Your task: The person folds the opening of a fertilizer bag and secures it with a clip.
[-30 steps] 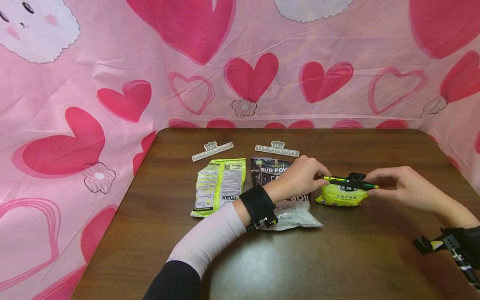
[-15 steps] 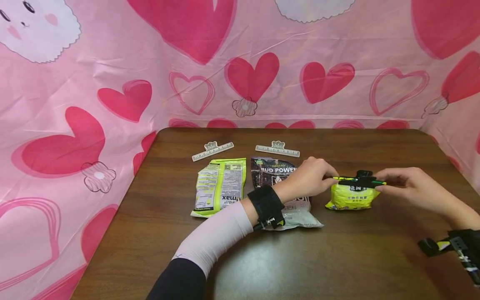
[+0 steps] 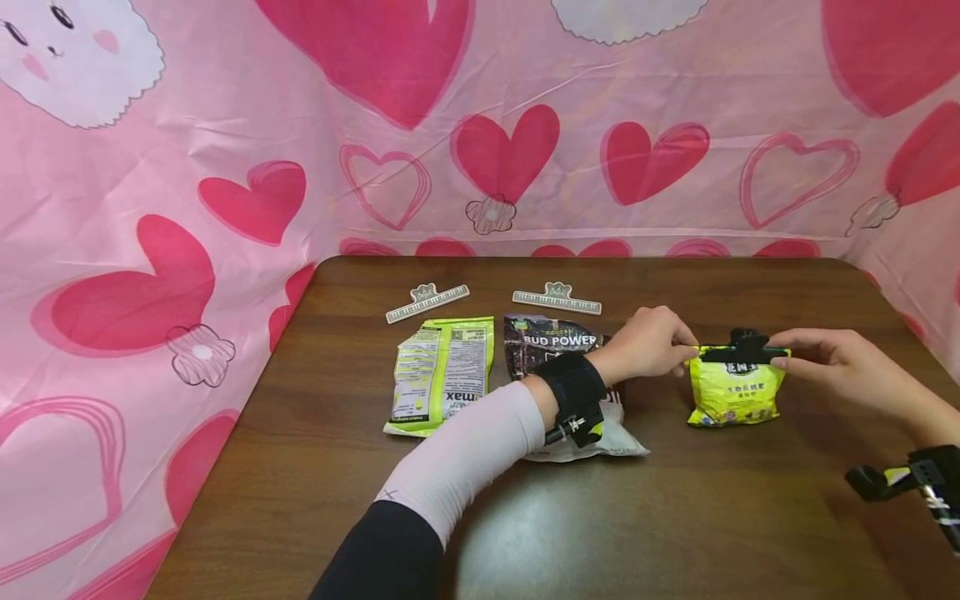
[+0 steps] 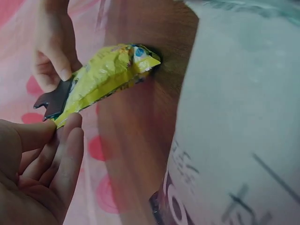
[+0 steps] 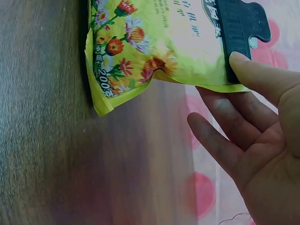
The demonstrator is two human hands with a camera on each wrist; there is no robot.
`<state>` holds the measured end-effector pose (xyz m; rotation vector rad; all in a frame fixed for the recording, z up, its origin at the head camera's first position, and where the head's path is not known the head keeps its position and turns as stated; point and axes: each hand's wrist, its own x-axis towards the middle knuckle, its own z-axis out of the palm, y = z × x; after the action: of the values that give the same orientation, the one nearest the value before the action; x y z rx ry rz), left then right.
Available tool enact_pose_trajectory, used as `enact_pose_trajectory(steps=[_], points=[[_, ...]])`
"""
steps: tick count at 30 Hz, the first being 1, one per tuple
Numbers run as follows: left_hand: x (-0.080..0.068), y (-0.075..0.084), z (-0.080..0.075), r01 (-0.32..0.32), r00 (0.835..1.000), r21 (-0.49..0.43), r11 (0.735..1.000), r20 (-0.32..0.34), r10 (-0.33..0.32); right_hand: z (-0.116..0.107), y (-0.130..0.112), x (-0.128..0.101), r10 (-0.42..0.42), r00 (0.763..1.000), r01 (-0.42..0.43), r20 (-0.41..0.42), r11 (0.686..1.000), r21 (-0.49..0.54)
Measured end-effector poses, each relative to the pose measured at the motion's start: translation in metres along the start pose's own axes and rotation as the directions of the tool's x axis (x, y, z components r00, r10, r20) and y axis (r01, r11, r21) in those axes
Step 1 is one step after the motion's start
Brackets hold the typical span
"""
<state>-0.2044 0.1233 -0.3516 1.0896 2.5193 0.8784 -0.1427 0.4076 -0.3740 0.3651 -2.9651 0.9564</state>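
Observation:
A small yellow bag printed with flowers stands at the table's right side, a black clip across its folded top. My left hand pinches the bag's top left corner between thumb and fingers, as the left wrist view shows. At the other end, my right hand pinches the top corner, its thumb on the end of the clip and fingers behind the bag. The bag's lower edge is right at the tabletop.
Left of the yellow bag lie a dark and white bag, partly hidden by my left arm, and a green and white bag. Behind them are two pale clips with keyboard patterns, a left clip and a right clip. A heart-patterned curtain encloses the brown table.
Both hands have moved right with the yellow bag between them. The bag has tipped more upright, so more of its printed front shows. The other bags and clips stay put.

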Motion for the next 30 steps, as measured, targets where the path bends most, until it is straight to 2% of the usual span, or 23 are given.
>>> enact_pose_trajectory(steps=[6,13,20,26,30], points=[[0.011,-0.001,0.008,0.136,0.99,-0.136,0.981,-0.022,-0.14,0.001,0.006,0.002,0.057,0.998,-0.057,0.002,0.998,-0.013],[0.017,-0.003,0.014,0.231,0.969,-0.209,0.95,-0.043,-0.245,0.003,0.008,0.007,0.107,0.994,-0.107,0.013,0.994,-0.035],[0.026,-0.006,0.019,0.288,0.952,-0.18,0.941,-0.052,-0.301,0.006,0.012,0.014,0.149,0.987,-0.145,0.054,0.987,-0.063],[0.03,-0.009,0.021,0.328,0.942,-0.175,0.928,-0.011,-0.335,0.01,0.019,0.019,0.186,0.976,-0.185,0.116,0.983,-0.02],[0.032,-0.01,0.022,0.33,0.944,-0.061,0.942,0.015,-0.329,0.013,0.022,0.022,0.221,0.965,-0.225,0.144,0.974,0.01]])
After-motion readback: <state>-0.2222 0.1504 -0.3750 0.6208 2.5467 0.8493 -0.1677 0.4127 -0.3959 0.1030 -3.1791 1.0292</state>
